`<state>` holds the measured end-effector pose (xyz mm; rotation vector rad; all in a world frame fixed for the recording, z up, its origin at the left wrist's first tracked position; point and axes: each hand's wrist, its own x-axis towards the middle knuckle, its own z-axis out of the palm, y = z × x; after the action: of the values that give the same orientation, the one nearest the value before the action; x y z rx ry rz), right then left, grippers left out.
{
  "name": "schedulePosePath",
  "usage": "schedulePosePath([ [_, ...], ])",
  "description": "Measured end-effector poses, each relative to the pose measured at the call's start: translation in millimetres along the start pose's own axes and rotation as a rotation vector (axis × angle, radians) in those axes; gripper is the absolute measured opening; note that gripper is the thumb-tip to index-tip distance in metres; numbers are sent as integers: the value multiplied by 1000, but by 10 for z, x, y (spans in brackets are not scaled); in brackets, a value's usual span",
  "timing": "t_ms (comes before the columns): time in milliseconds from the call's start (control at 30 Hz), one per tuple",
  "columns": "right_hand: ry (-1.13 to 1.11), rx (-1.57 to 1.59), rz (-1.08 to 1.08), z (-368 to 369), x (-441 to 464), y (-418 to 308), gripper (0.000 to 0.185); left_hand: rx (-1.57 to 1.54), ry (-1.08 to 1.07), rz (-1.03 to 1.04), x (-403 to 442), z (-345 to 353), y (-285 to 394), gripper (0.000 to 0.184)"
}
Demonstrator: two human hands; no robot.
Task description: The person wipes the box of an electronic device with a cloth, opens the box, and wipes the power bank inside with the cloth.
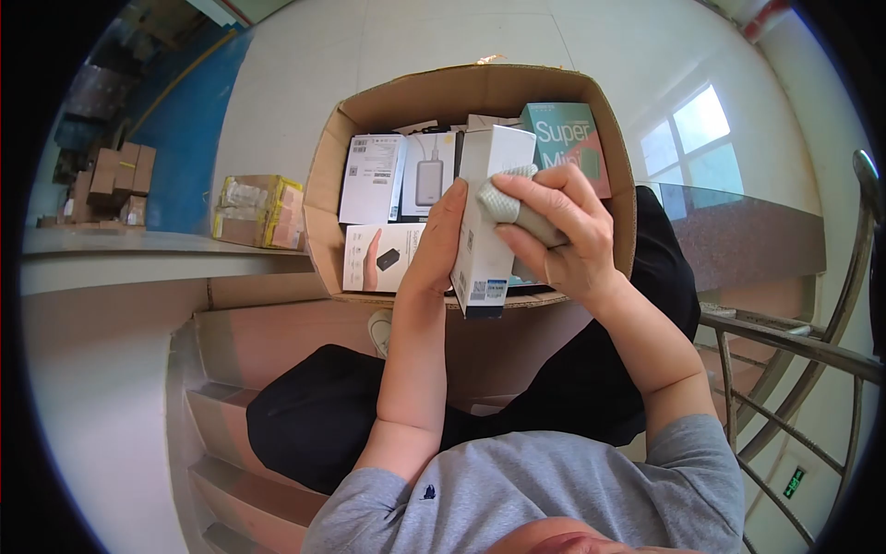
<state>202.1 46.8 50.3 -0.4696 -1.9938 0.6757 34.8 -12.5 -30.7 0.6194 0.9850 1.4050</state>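
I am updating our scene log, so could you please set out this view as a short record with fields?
left grip: on the white box, fingers mostly hidden
right grip: holds a pale textured cloth, apparently against the white box
white box: held over the open carton
carton contents: several packaged boxes, including a green-and-pink box reading "Super Mini" at far right
outside carton: a taped box to its left

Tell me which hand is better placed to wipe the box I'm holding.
Probably your right hand: it grips the cloth against the held box. Your left hand is on the box's opposite side, seemingly steadying it, with no cloth visible there.
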Motion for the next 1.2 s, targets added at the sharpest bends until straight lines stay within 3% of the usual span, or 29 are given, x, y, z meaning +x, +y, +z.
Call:
schedulePosePath([
  [200,2,-12,-71,-12,-104,52,42,86,34,-53,-25,-13,50,59],
  [367,-94,41,-115,-91,-173,-61,41,-98,-60,-81,-111,48,47,58],
  [500,-161,65,-170,-84,-66,-172,43,-135,107,51,-237,192,190,65],
  [667,-142,88,-338,-201,390,-283,39,-124,77,228,-385,504,544,64],
  [867,-99,74,-270,-117,399,-63,39,-125,-7,208,-41,258,464,60],
  [1033,-85,3,-62,-152,280,248,39,-22,166,11,139,328,308,61],
  [1200,-7,-39,-53,-284,435,340,38,113,74,-16,187,297,356,62],
])
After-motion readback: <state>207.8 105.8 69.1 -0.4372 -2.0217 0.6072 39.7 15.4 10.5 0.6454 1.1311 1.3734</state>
